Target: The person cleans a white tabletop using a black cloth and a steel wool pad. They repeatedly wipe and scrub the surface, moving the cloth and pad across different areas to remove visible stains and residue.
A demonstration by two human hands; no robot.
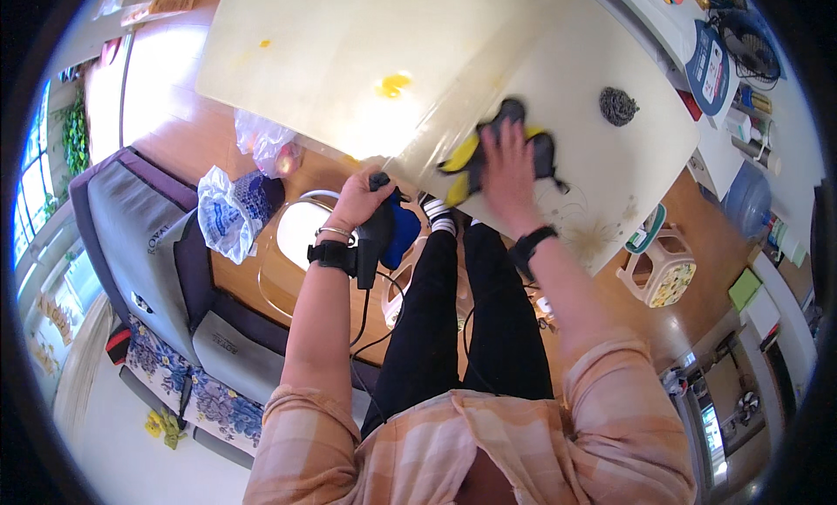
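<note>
My right hand [510, 171] lies flat, fingers extended, on a black-and-yellow glove-like cloth [543, 153] near the pale tabletop's [314, 21] front edge; hand and cloth are blurred. Just off that edge, my left hand [359, 194] grips a black-and-blue item [402, 227], perhaps a glove, that hangs down. To the right of the cloth sits a dark wire scouring pad [618, 106]. Yellow smears [393, 85] and a smaller yellow spot [264, 44] mark the left part of the surface. A shiny band like clear film [451, 106] crosses the tabletop diagonally.
A white plastic bag [225, 220] and a clear stool or chair [301, 233] stand left of my legs. Behind them is a grey-covered sofa [140, 204]. On the right are a plastic stool [660, 276], a water bottle [747, 201] and a cluttered white counter [654, 40].
</note>
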